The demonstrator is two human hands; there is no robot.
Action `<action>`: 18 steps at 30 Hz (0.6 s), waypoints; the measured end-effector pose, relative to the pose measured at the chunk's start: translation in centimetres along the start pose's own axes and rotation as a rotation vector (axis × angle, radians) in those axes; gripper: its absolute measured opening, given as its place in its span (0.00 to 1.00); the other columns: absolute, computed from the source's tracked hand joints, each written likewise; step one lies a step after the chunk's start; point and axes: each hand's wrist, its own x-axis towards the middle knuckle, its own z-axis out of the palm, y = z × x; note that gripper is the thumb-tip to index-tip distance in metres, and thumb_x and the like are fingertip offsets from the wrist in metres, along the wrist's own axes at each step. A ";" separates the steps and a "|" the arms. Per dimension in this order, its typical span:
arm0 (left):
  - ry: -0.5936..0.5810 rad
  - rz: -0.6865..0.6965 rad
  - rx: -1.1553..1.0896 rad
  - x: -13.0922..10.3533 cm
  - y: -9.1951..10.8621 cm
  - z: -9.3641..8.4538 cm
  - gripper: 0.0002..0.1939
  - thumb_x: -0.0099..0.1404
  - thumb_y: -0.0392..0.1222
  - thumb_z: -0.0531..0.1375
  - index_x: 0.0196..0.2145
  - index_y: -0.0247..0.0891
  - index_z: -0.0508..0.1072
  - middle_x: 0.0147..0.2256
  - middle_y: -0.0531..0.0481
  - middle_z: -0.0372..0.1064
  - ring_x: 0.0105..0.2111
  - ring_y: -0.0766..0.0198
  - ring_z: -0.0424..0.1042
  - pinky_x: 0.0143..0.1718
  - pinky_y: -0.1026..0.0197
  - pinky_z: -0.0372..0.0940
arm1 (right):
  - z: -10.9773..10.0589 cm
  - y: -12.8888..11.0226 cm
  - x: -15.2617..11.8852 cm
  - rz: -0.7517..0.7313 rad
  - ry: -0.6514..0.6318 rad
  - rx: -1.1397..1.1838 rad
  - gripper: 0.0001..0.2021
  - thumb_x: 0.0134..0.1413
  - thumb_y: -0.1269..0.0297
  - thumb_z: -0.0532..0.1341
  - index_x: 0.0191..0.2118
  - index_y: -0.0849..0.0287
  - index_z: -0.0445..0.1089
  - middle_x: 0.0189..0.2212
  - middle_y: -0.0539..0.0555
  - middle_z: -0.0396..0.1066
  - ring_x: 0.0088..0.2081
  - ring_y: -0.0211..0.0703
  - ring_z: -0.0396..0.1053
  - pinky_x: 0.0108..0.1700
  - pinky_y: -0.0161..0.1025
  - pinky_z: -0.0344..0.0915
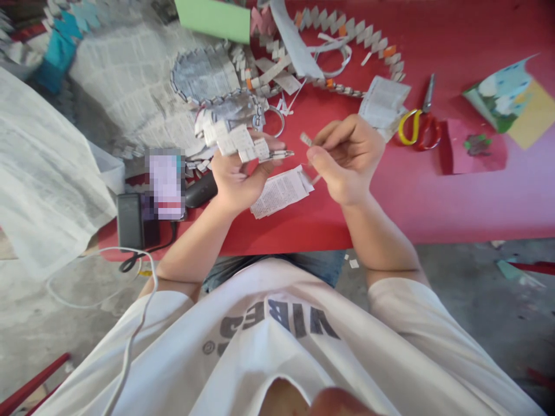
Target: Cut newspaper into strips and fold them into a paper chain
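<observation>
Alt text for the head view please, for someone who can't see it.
A person's left hand holds a zigzag chain of folded white printed paper; the right hand pinches a small white paper strip near the chain's end. Below, rectangular printed-paper pieces lie on a red table; yellow-and-red-handled metal scissors lie to the right.

Paper strips (282, 193) on table (459, 208), scissors (425, 111) to their right, adapter (130, 222) left, paper chain (368, 36) behind
</observation>
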 end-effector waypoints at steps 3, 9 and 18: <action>0.011 0.204 0.089 0.0 0.4 0.1 0.15 0.72 0.47 0.70 0.55 0.54 0.82 0.46 0.51 0.84 0.41 0.57 0.86 0.39 0.53 0.82 | 0.9 -0.7 -0.5 0.031 0.003 0.131 0.22 0.63 0.46 0.72 0.30 0.51 0.61 0.27 0.45 0.70 0.25 0.38 0.68 0.28 0.41 0.68; 0.044 0.203 0.268 0.2 1.8 0.1 0.10 0.74 0.44 0.68 0.52 0.57 0.83 0.47 0.53 0.85 0.41 0.59 0.85 0.41 0.52 0.82 | 0.8 -1.4 -1.0 0.171 -0.093 0.072 0.22 0.67 0.34 0.64 0.44 0.48 0.65 0.26 0.41 0.66 0.21 0.34 0.66 0.26 0.39 0.70; -0.099 0.194 0.311 0.6 3.3 -0.2 0.17 0.77 0.39 0.65 0.59 0.54 0.79 0.52 0.50 0.84 0.46 0.62 0.84 0.41 0.54 0.81 | 1.8 -2.6 -1.9 0.112 0.015 0.148 0.15 0.71 0.44 0.65 0.51 0.47 0.67 0.22 0.38 0.65 0.19 0.31 0.67 0.25 0.35 0.69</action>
